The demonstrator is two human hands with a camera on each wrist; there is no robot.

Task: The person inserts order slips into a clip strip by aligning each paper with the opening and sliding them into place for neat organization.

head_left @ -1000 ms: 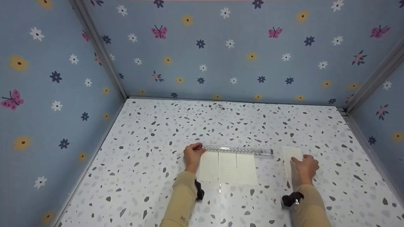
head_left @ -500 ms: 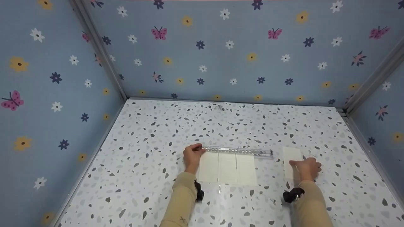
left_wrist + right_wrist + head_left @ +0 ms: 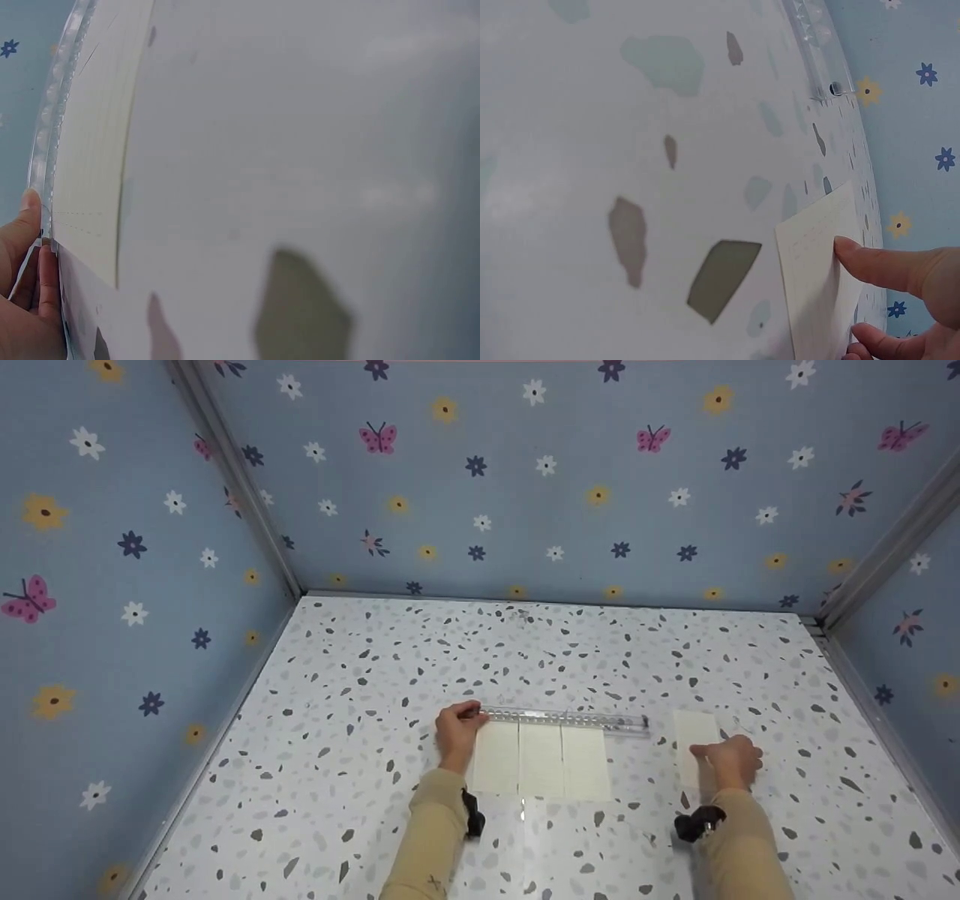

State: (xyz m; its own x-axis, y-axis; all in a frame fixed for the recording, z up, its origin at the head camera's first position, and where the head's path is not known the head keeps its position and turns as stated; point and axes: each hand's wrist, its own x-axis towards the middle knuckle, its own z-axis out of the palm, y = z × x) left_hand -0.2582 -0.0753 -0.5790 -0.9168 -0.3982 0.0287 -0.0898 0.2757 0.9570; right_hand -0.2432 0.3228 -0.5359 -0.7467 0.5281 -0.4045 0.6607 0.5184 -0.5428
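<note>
My left hand (image 3: pixel 455 733) pinches the left end of a long clear plastic bar (image 3: pixel 562 718) with a row of small bumps along it. In the left wrist view the thumb lies along one side of the bar (image 3: pixel 46 127) and the fingers on the other. Three cream paper slips (image 3: pixel 541 761) lie side by side, top edges at the bar. Further right, my right hand (image 3: pixel 733 760) holds another paper slip (image 3: pixel 694 727) by its right edge. The right wrist view has the thumb on this slip's face (image 3: pixel 810 255), with the other fingertips at its edge.
The white speckled table (image 3: pixel 360 675) runs back to a blue wall (image 3: pixel 540 495) with flowers and butterflies. Similar panels flank it on the left and right, with grey metal posts (image 3: pixel 240 472) at the corners. A black wrist camera (image 3: pixel 697 823) sits on the right cuff.
My right hand has shifted slightly down and right along the single slip, which has barely moved. The left hand, the bar and the three slips stay where they were.
</note>
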